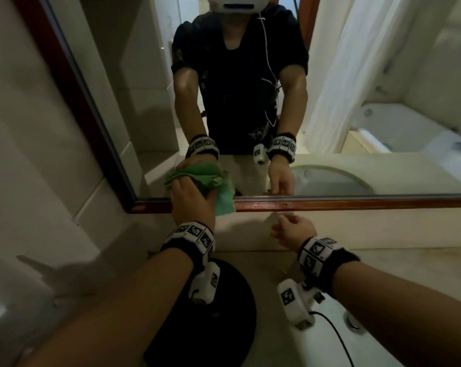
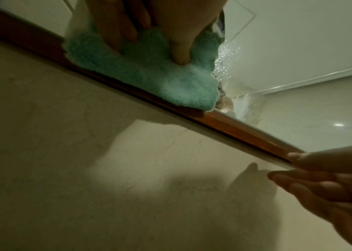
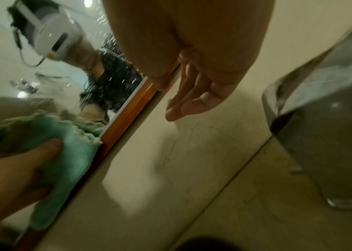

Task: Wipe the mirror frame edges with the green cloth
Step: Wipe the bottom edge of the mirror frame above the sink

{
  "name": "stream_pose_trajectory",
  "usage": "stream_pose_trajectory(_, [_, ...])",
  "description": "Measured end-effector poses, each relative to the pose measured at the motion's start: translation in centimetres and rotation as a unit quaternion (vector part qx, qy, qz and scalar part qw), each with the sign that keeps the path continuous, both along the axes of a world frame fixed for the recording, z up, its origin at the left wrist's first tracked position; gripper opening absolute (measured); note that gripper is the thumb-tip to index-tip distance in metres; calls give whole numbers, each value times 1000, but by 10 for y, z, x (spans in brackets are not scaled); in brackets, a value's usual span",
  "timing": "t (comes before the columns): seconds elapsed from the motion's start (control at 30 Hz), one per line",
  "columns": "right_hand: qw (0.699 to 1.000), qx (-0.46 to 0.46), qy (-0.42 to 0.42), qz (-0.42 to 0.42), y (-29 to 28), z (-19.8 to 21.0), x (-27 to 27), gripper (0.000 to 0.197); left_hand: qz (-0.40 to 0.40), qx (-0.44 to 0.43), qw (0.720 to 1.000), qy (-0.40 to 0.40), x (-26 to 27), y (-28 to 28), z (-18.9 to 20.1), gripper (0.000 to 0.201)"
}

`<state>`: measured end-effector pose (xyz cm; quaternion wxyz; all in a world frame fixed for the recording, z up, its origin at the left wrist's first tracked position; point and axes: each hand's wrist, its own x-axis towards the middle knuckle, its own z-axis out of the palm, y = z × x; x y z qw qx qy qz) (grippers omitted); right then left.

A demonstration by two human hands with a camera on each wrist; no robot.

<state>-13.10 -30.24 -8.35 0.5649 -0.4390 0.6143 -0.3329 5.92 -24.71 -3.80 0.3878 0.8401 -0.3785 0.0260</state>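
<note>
The mirror's reddish wooden frame runs along the bottom edge and up the left side. My left hand grips a bunched green cloth and presses it on the bottom rail near the left corner. In the left wrist view the fingers dig into the fluffy cloth, which lies over the frame. My right hand hovers just below the rail, fingers relaxed and holding nothing. The right wrist view shows that hand beside the frame, with the cloth further along.
A beige marble backsplash lies under the mirror. A round black object sits on the counter below my left wrist. The white sink basin with its drain is at the lower right. A tiled wall closes the left side.
</note>
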Motion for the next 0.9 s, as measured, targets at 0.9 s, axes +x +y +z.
stream_pose_trajectory(0.9, [998,11,-53,17,-49,6,-72,27,-98,123,979,-131,-123,-47,4,46])
